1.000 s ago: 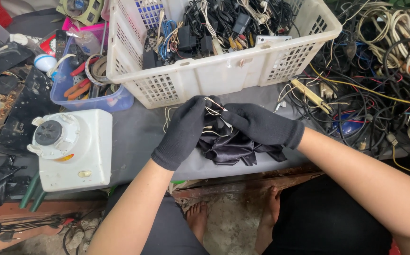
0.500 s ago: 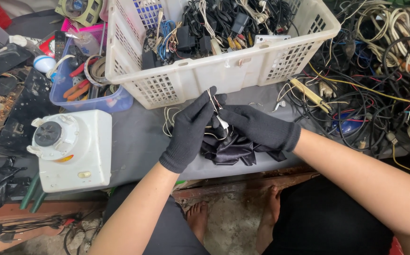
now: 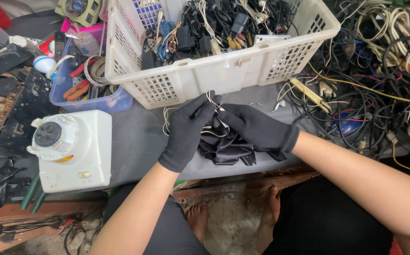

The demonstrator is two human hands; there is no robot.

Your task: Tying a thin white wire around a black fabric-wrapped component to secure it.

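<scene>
A: How is the thin white wire (image 3: 213,100) held?

B: It is pinched between the closed fingertips of the left hand (image 3: 189,130) and the right hand (image 3: 257,127), above the black cloth (image 3: 226,150), before the white basket (image 3: 224,75).

A: And handled well?

B: Gentle tension should be kept.

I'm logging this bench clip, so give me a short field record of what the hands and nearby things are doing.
left hand: black glove, pinching thin white wires
right hand: black glove, touching the same wires
under hands: crumpled black cloth on grey table
behind: white basket of cables
left side: white appliance, blue bin of tools
right side: tangled cable pile
</scene>
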